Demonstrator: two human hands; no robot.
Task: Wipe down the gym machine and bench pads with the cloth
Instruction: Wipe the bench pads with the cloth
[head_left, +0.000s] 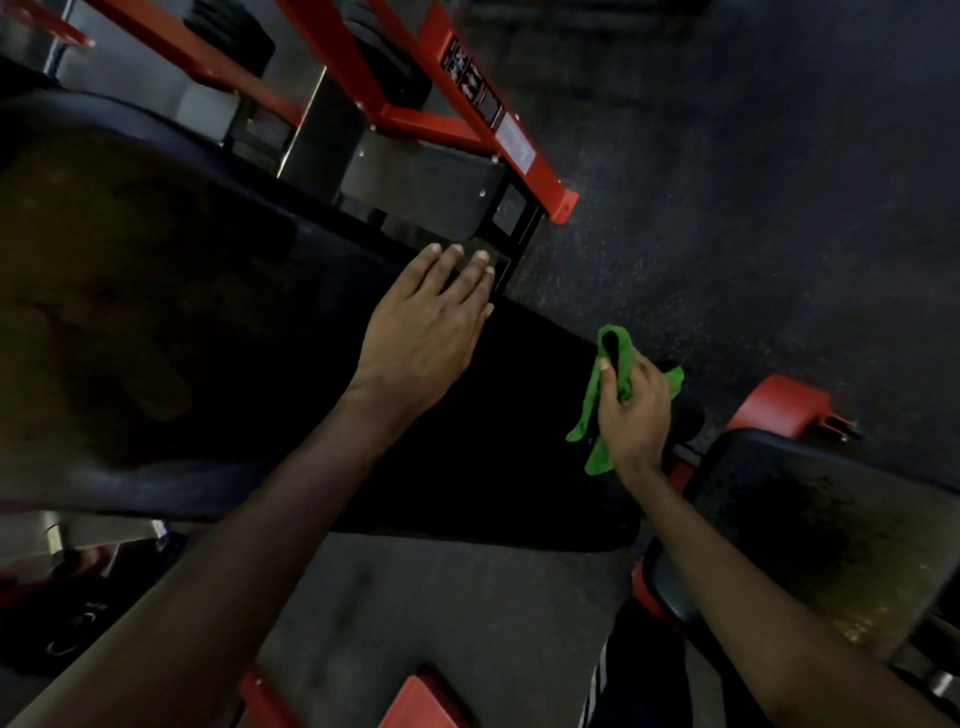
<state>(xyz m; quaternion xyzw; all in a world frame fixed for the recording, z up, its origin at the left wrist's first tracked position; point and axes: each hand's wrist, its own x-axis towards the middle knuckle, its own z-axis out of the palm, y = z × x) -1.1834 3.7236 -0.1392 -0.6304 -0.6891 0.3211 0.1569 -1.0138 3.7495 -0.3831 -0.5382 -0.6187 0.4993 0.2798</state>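
Here, black bench pad (291, 364), green cloth (597, 460) (right hand (634, 415)), dark speckled floor (753, 208).

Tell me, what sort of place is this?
Almost certainly a gym: a long black padded bench, a red steel machine frame carrying a warning label, and dark speckled rubber flooring. The right hand holds a green cloth beside the bench.

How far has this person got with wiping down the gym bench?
Done: hard to say; the long black pad shows no clear wiped patch. In hand: the right hand grips the green cloth at that pad's end, while the left hand lies flat on it. Left: the smaller pad at right carries yellowish smears, and the cloth is nowhere near the red frame.
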